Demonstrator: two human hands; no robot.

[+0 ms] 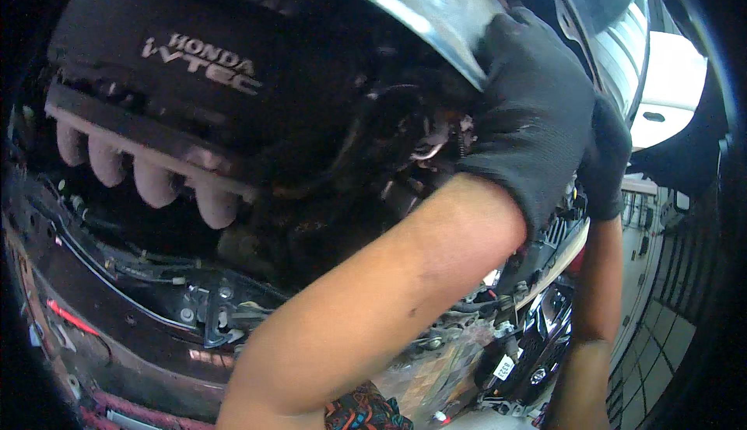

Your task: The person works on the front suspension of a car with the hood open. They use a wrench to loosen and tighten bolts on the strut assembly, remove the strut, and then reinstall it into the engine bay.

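Observation:
My left hand (537,99), in a black knit glove, reaches up across the front of the car. It meets the end of a curved, silvery metal panel (436,17) at the top. Its fingers are bent away from view, so I cannot see whether they grip the panel. Close behind it, to the right, is my right hand (611,157), also gloved in black. Its fingers are hidden behind the left hand and the dark parts there. Below the panel lie dark engine parts (428,146), partly covered by my left forearm.
A black engine cover (194,56) fills the upper left, above several rounded grey intake pipes (156,185). The dark front body edge (148,336) runs along the lower left. Loose car parts (537,344) lie at the lower right, beside a tiled floor (654,344). A white car (669,80) stands beyond.

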